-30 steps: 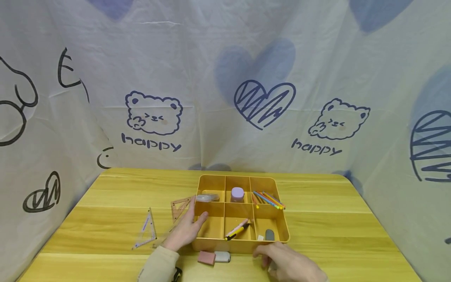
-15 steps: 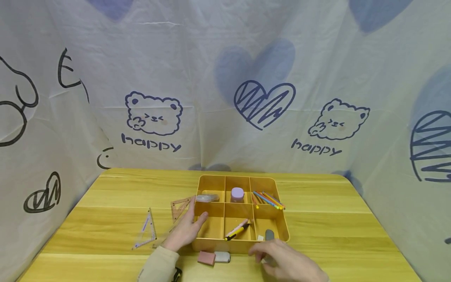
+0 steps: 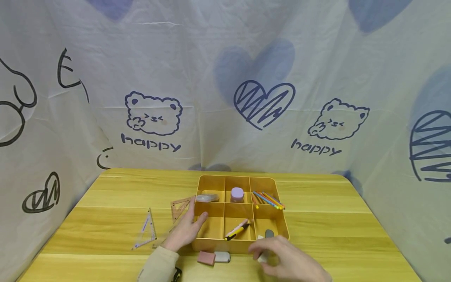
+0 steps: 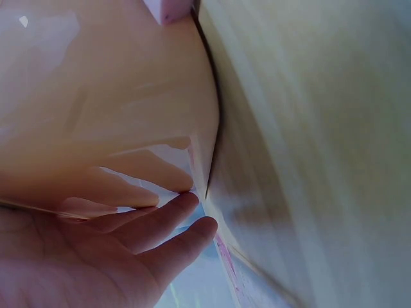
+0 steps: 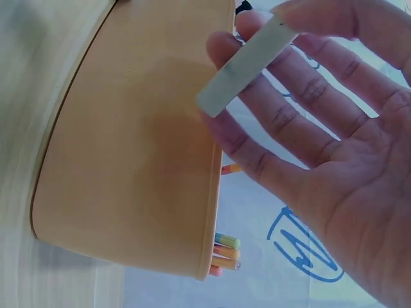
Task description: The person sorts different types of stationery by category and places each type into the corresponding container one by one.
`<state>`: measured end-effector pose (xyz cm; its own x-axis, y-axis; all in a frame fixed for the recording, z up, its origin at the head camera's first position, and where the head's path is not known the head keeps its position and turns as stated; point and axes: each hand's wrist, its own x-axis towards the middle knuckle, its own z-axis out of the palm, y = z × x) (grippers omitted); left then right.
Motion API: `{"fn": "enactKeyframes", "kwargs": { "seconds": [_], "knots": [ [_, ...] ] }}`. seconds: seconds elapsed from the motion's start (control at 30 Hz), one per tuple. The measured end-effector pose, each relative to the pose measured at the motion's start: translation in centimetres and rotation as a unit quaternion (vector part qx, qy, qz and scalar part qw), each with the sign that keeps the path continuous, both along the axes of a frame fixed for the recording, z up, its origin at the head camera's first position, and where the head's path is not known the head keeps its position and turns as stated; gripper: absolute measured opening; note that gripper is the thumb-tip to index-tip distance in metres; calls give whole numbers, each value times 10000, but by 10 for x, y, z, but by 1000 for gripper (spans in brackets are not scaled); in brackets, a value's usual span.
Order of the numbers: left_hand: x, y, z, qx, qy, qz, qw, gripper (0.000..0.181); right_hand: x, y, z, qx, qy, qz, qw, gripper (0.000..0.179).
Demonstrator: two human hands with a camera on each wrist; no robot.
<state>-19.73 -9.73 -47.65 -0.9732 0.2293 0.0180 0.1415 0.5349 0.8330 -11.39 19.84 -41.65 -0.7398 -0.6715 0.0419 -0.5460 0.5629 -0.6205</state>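
A yellow-orange organizer box point(image 3: 243, 246) with several compartments stands on the table. My left hand point(image 3: 183, 233) rests against its left side, fingers extended along the outer wall, as the left wrist view shows too. Just off the front right corner, my right hand point(image 3: 285, 258) pinches a whitish eraser point(image 5: 244, 67) between thumb and fingers. In the front right compartment lie a grey eraser point(image 3: 269, 234) and a small white eraser point(image 3: 260, 237), partly hidden. The front middle compartment holds a yellow-black pen point(image 3: 237, 232) and a pink pen point(image 3: 239, 224).
A pink eraser point(image 3: 206, 257) and a white eraser point(image 3: 222, 257) lie before the box. Left of it are a clear set square point(image 3: 152, 227) and an orange-brown set square point(image 3: 177, 207). The back compartments hold a clear item point(image 3: 207, 197), a purple-lidded container point(image 3: 237, 194) and coloured pens point(image 3: 269, 199).
My right hand has shifted slightly left and up toward the box front, and the whitish eraser in its fingers has come into clearer view. The left hand stays still.
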Motion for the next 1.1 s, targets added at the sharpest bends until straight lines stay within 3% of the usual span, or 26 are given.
{"fn": "enactKeyframes", "kwargs": {
  "seconds": [0.17,0.27,0.4,0.53,0.63,0.9,1.1],
  "knots": [
    [-1,0,-1,-23,12,10,10000,76,2,3,1,-299,242,113,9992,31],
    [-1,0,-1,-14,14,11,10000,76,1,5,-1,-696,697,302,9947,33],
    [-1,0,-1,10,26,21,10000,77,-5,5,-6,-1345,1659,401,9761,40],
    [-1,1,-1,38,39,16,10000,77,-11,6,-12,-1598,2545,-137,9537,43],
    [-1,0,-1,50,52,5,10000,77,-14,6,-15,-1608,2928,-597,9407,41],
    [-1,0,-1,76,55,4,10000,77,-18,7,-21,-1041,3041,-1688,9318,35],
    [-1,0,-2,56,48,10,10000,77,-20,9,-27,-768,2885,-2069,9317,31]
  ]
}}
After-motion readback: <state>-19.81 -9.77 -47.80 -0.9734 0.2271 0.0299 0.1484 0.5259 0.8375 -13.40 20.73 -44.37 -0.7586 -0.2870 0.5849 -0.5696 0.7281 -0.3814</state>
